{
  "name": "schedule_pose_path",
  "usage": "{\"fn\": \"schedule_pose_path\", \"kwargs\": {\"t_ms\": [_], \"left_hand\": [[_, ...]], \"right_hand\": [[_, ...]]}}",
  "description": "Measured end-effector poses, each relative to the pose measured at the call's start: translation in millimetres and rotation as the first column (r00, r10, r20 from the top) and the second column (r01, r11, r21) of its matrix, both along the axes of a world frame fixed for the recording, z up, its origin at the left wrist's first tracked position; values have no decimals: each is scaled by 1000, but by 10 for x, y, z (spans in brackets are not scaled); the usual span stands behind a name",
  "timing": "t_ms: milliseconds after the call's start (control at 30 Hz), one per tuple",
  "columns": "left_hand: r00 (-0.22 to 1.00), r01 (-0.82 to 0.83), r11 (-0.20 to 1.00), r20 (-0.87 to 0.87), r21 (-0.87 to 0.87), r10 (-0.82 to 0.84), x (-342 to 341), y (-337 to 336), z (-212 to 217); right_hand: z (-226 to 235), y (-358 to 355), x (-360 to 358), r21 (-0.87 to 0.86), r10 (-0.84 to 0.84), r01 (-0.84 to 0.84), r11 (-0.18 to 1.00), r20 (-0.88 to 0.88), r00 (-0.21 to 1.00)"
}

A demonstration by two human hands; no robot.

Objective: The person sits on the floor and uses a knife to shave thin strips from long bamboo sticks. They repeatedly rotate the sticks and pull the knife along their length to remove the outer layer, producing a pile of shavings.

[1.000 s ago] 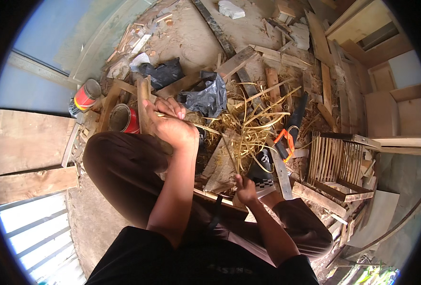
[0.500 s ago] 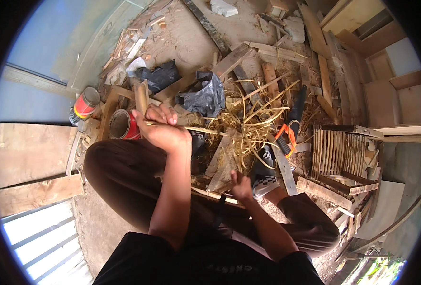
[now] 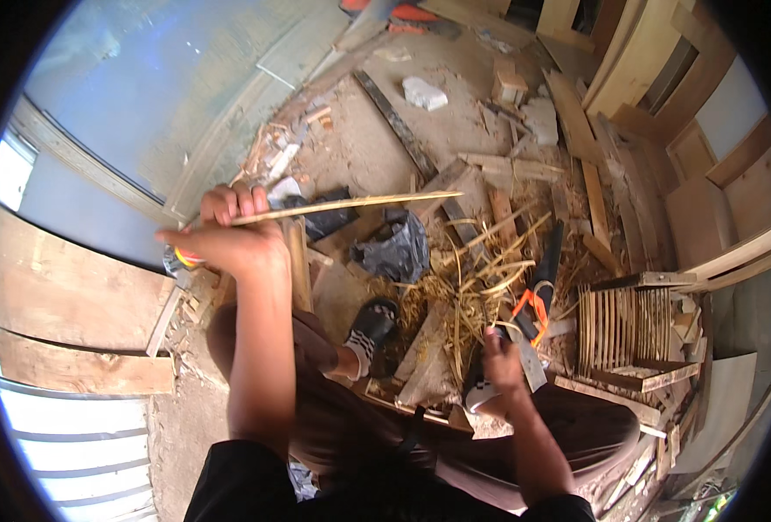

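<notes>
My left hand (image 3: pixel 244 239) is raised at the left, its fingers closed round one end of a long, thin strip of bamboo or wood (image 3: pixel 359 202). The strip's free end reaches right, above the floor litter. Lower and to the right, my right hand (image 3: pixel 503 364) is closed, with something dark at its fingers that I cannot make out. Close by it lies a tangle of pale shavings and curled strips (image 3: pixel 468 300). An orange-handled tool (image 3: pixel 533 311) rests just beyond that hand, next to a dark tube-like piece (image 3: pixel 549 257).
A slatted wooden frame (image 3: pixel 633 331) stands at the right. Black plastic bags (image 3: pixel 394 248) lie beyond my feet, one of which wears a checkered sock (image 3: pixel 363 348). Loose planks (image 3: pixel 398 122) and a white block (image 3: pixel 424 93) are farther off. Boards (image 3: pixel 81 270) line the left.
My left hand has moved left and up with the strip, which now shows at greater length. My right hand has moved right, nearer the orange-handled tool. The view has shifted too.
</notes>
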State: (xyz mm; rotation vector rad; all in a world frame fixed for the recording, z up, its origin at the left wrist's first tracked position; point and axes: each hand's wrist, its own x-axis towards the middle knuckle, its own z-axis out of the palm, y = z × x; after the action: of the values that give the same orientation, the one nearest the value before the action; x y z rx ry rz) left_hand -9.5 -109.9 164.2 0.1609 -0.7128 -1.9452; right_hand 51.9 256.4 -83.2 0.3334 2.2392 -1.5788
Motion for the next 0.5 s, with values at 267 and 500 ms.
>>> {"fn": "schedule_pose_path", "kwargs": {"t_ms": [267, 500], "left_hand": [[986, -57, 948, 165, 314, 4, -703, -382, 218], [980, 176, 883, 12, 434, -201, -965, -565, -148]], "right_hand": [[1824, 319, -1088, -152, -84, 33, 988, -337, 938], [2017, 77, -1365, -633, -442, 270, 726, -129, 888]]}}
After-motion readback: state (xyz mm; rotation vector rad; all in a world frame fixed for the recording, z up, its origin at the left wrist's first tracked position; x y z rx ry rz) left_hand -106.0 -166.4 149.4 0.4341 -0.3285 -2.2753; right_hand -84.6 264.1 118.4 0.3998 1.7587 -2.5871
